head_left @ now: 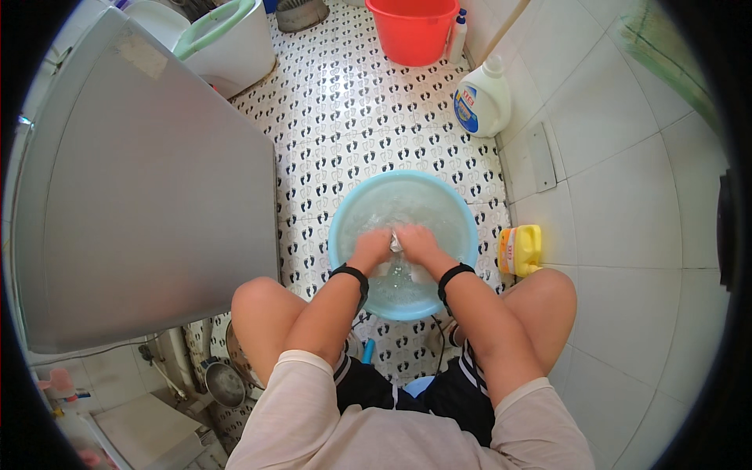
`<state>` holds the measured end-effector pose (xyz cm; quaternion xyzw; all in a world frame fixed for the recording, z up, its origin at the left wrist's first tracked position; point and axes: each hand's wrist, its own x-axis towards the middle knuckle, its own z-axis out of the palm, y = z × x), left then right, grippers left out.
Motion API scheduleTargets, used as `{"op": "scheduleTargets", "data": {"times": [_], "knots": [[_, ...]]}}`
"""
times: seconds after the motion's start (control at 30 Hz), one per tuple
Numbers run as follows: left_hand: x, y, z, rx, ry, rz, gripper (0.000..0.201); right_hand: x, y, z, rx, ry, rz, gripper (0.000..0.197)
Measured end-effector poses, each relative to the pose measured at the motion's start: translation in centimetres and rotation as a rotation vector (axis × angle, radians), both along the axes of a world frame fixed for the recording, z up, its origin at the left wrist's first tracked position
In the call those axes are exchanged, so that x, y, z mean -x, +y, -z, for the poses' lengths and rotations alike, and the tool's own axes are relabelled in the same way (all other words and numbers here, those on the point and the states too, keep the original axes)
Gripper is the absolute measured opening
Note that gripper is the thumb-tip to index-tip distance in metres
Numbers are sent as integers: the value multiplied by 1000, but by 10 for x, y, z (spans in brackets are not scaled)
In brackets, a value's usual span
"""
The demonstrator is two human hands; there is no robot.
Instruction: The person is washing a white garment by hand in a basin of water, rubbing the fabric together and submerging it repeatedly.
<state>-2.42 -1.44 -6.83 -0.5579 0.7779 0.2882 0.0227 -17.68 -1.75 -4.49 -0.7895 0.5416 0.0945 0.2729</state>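
Observation:
A light blue basin (338, 270) with cloudy, sudsy water stands on the floor between my knees. Over the water, my left hand (374, 244) and my right hand (418, 241) meet knuckle to knuckle, both closed. A wet white cloth (395, 244) is pinched between them, with pale parts of it hanging below toward the water. Drops fall from it, and the water under my hands is stirred up. Most of the cloth is hidden by my fingers. Each wrist wears a black band.
To the left stands a large grey appliance (157, 188), with a toilet (235, 47) beyond it. A red bucket (413, 31), a white detergent jug (483, 98) and a yellow bottle (520, 250) line the tiled wall (619, 211) at right. Pans (225, 384) lie at lower left.

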Motion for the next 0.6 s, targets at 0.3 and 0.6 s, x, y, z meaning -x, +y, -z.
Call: {"op": "scheduleTargets", "data": {"times": [0.3,0.6], "knots": [[-25,-24,-58,-147,-47,-37,45,44,-2,-11,111,-398,196,75],[-27,-27,-111,109,47,-81,41,57,-13,-52,224,-417,157,58]]}}
